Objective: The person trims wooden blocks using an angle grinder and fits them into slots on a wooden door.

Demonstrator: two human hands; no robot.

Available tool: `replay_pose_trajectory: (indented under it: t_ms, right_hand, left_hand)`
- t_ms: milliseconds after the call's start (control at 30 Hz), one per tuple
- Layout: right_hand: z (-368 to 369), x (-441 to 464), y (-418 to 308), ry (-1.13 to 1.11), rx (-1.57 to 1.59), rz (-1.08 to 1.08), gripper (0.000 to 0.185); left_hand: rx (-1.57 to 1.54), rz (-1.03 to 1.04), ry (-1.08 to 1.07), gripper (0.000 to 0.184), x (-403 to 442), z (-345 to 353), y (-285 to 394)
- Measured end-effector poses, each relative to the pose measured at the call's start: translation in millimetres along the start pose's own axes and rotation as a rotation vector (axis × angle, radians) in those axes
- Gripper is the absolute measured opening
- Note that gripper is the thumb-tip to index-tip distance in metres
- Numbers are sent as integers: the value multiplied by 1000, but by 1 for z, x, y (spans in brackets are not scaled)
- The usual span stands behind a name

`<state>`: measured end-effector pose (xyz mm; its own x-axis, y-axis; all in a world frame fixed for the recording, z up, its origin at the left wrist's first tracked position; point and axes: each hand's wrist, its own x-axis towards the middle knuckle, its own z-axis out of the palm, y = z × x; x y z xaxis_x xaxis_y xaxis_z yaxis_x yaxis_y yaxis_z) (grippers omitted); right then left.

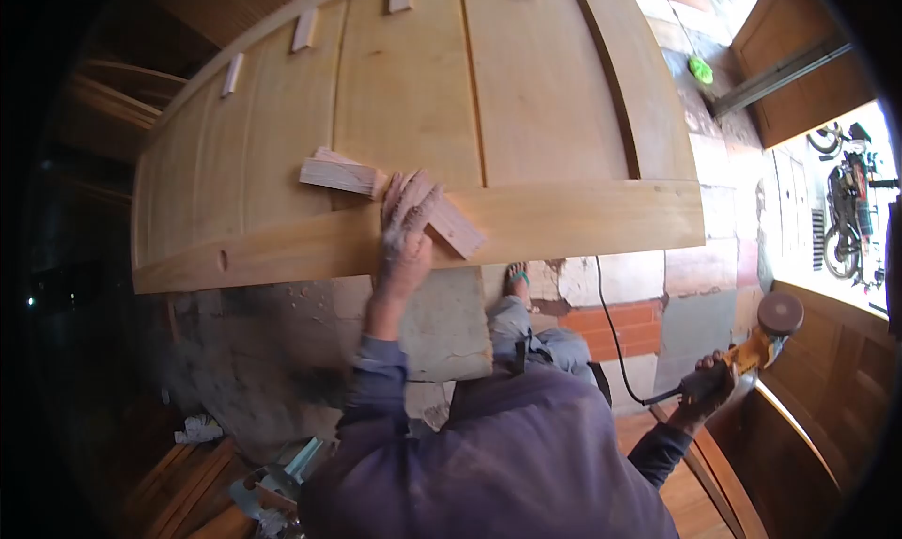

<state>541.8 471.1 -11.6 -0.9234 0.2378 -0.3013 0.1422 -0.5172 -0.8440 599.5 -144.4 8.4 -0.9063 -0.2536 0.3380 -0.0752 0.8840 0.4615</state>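
Left hand (410, 215) over wooden blocks (340, 174) (grip unclear), right hand (703, 400) tight around an angle grinder (748, 356).

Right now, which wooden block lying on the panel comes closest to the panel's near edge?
The block slanting rightward from the left hand; the other blocks lie farther back.

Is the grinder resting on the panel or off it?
Off it: the right hand holds the grinder out to the side, apart from the panel.
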Motion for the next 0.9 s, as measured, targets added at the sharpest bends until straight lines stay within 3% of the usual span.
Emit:
replay_pose_trajectory:
  t_ms: [100,233,433,533,633,667,900]
  right_hand:
    - [8,26,-9,-49,-1,28,63]
    - [31,54,-12,-91,41,60,60]
    - [26,118,-20,-159,97,150,57]
    - [25,150,-35,-187,67,192,56]
    - [19,178,-46,-238,93,232,57]
    - [17,187,-50,-250,99,240,58]
    - [-8,230,-60,-294,89,279,54]
  left_hand:
    - [-45,42,-276,86,23,-28,10]
    - [66,75,-480,62,40,-33,0]
    - [-1,-113,-302,57,74,8,91]
    - [-48,-358,-183,56,103,58,154]
    - [-875,-681,-94,59,127,91,177]
    - [-930,-725,-102,63,132,96,184]
    - [-583,-770,-5,69,152,133,210]
